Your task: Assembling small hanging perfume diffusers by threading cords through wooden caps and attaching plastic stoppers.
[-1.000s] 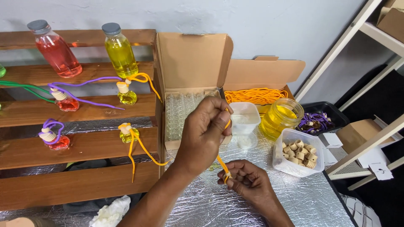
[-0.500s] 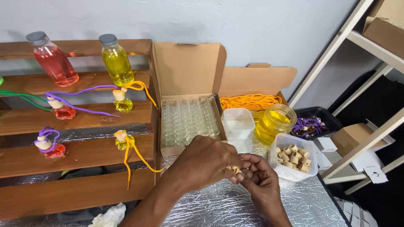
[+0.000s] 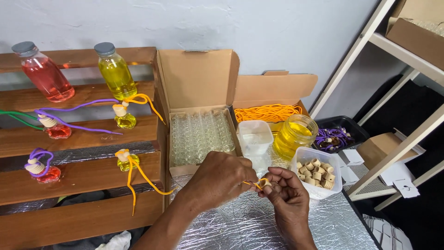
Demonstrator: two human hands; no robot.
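The left hand (image 3: 217, 178) and the right hand (image 3: 289, 196) meet over a table (image 3: 240, 227) covered with crinkled silver foil. Both pinch a thin orange cord (image 3: 253, 184) between the fingertips, and the right hand also holds a small round wooden cap (image 3: 267, 183) at the cord's end. The cord is short and bright, stretched between the two hands, near the middle of the scene.

Far from the hands stands an open cardboard box (image 3: 199, 78) full of small clear glass bottles (image 3: 200, 135) in rows. To its right a second box holds a bundle of orange cords (image 3: 266, 112). In front of it are a clear plastic tub (image 3: 254, 136), a glass jar of yellow liquid (image 3: 294, 135) and a square tub of ribbed wooden caps (image 3: 317, 170). On the left, a dark wooden rack (image 3: 78, 171) carries a red bottle (image 3: 44, 71) and a yellow bottle (image 3: 115, 71), with little filled bottles tied with cords.

Half a second ago the hands were closer together and lower; now they are a little apart and the cord shows between them. One second ago the left hand was raised, pulling the cord up.
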